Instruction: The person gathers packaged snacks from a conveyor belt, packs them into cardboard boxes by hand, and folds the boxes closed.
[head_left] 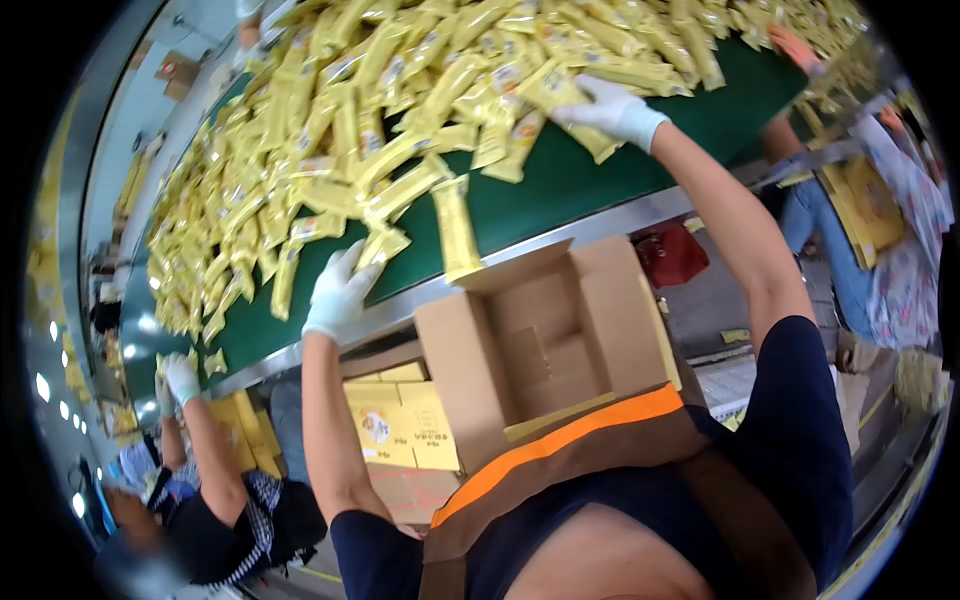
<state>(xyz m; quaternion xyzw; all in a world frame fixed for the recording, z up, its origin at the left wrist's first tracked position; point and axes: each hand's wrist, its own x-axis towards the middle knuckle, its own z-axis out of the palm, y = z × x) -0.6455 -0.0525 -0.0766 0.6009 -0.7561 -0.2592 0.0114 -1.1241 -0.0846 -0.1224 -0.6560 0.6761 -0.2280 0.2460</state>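
Many yellow wrapped snack packets (300, 120) lie heaped on a green conveyor belt (530, 215). My left hand (340, 290), in a white glove, is at the belt's near edge with its fingers closed about a yellow packet (384, 244). Farther right, my right hand (608, 110), also white-gloved, grips a long yellow packet (552, 90) at the front of the heap. Between my hands, a single packet (457, 228) lies across the belt's edge, its lower end by the box flap. An open cardboard box (545, 350) sits against my body, and its visible inside holds nothing.
A metal rail (590, 215) borders the belt. Yellow printed cartons (400, 420) stand left of the box, and a red bag-like item (672, 255) is on its right. A co-worker's gloved hands (180, 378) are at the left; another person's hand (792, 46) reaches in at right.
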